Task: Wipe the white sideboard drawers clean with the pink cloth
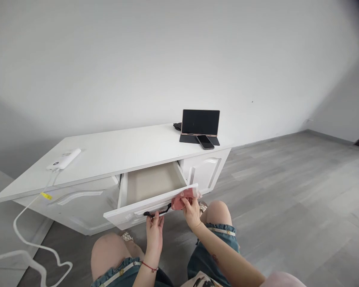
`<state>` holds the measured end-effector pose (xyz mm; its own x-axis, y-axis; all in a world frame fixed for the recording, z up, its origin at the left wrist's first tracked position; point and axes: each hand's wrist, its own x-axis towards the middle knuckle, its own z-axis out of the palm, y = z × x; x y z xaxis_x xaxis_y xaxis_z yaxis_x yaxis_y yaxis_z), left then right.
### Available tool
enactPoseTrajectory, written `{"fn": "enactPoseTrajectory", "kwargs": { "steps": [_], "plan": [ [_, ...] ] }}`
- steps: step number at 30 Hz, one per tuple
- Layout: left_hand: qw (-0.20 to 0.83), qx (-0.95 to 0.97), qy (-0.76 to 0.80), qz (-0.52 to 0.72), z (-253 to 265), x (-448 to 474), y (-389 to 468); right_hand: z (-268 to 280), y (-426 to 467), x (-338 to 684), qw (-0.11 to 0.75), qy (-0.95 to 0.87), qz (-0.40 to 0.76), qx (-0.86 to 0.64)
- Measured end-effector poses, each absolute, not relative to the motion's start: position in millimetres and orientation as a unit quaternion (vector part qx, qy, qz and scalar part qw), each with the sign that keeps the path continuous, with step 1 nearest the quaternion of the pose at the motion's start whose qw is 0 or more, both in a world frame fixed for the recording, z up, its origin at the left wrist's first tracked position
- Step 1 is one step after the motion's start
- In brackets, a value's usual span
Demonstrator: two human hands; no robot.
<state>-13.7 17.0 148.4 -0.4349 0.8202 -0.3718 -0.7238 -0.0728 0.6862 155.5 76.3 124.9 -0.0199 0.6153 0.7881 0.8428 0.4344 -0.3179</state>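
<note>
Behind the right hand (192,214), pink cloth (178,203) hides some drawer front (125,218).

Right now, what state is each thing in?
Drawer: pulled open
Handle: touched by left hand
Cloth: crumpled, in right hand against drawer front
Tablet: propped up, screen dark
Phone: screen up, dark
Right cupboard door: shut
Cable: slack, bent

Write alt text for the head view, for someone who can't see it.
A person's right hand holds a pinkish-red cloth against the front of an open white drawer, while the left hand touches its black handle. On the white cabinet stand a propped, dark-screened tablet and a phone.
</note>
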Motion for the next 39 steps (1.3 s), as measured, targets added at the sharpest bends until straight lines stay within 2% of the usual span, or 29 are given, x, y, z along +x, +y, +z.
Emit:
{"fn": "enactPoseTrajectory", "kwargs": {
  "steps": [7,14,18,24,34,39],
  "plan": [
    [0.537,0.061,0.435,0.72,155,-12,14,89,68,143,0.472,-0.632,0.007,-0.614],
    [0.579,-0.001,0.418,0.7,166,-16,14,67,56,122,0.531,-0.539,0.174,-0.63],
    [0.616,-0.027,0.42,0.666,178,-25,12,75,55,114,0.576,-0.501,0.214,-0.609],
    [0.625,-0.053,0.407,0.663,178,-30,6,125,59,124,0.59,-0.526,0.123,-0.6],
    [0.634,-0.084,0.362,0.679,168,-32,3,171,53,84,0.479,-0.756,-0.068,-0.44],
    [0.581,-0.025,0.396,0.71,164,-27,6,196,52,37,0.399,-0.856,-0.107,-0.31]
  ]
}}
